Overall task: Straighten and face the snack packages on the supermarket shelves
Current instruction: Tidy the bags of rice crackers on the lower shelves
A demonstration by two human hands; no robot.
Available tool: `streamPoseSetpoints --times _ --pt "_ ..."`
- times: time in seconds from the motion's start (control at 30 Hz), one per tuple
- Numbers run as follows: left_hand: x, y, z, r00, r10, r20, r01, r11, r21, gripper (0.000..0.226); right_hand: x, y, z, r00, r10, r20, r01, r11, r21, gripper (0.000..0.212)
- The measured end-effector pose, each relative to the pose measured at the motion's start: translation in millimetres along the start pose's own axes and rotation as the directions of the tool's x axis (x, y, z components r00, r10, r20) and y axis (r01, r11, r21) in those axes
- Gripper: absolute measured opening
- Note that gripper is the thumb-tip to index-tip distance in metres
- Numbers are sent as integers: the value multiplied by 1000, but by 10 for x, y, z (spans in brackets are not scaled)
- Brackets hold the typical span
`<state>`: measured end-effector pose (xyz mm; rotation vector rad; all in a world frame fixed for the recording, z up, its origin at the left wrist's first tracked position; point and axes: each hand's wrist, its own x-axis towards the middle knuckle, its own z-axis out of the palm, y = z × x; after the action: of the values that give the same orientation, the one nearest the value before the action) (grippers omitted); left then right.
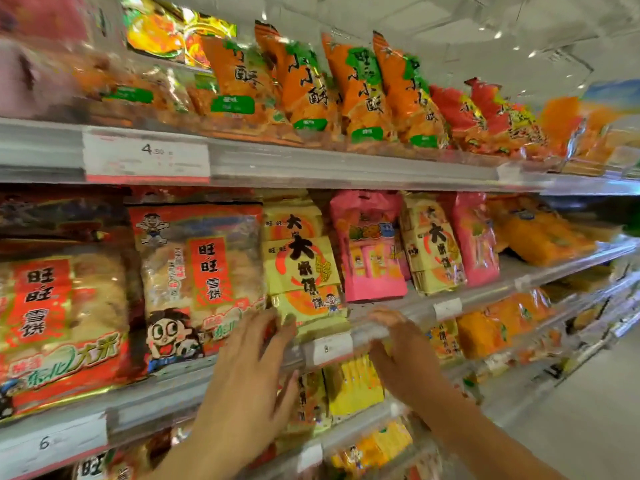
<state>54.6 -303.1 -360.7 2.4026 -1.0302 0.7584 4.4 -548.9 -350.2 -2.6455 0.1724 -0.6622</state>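
On the middle shelf (485, 289) — two yellow packs (299, 268), two pink packs (369, 247).

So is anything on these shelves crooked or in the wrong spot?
Yes. On the top shelf the orange bags lean left, overlapping unevenly. On the middle shelf pink bags alternate with the yellow packs, and the right yellow pack is tilted.

We stand in a supermarket aisle: tiered metal shelves (311, 168) packed with snack bags (360, 98), and price tags (147, 154) clipped along their edges.
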Motion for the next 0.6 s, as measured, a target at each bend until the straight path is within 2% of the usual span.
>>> streamPoseSetpoints --times 0.1,0.17,0.23,0.33,0.43,0.6 --pt "362 272 321 998 -57 8 56 993 104 57 374 583 -138 999 44 -30 -41 995 96 40" --pt "642 440 503 990 -142 -12 142 979 149 62 681 840 -223 995 99 -28 -90 967 240 36" --pt "860 532 648 970 -239 -41 242 950 199 61 949 990 -259 995 102 -5 -96 948 305 33" --pt "1033 549 755 920 -382 -89 391 883 258 52 1207 1119 -233 997 41 -58 -19 942 334 51" --pt "1047 554 800 891 -435 -131 454 843 288 42 1323 1139 -151 999 27 36 -40 901 431 58" --pt "1058 579 785 865 -478 -151 501 833 235 34 1378 1199 -71 993 12 121 -47 954 295 62"
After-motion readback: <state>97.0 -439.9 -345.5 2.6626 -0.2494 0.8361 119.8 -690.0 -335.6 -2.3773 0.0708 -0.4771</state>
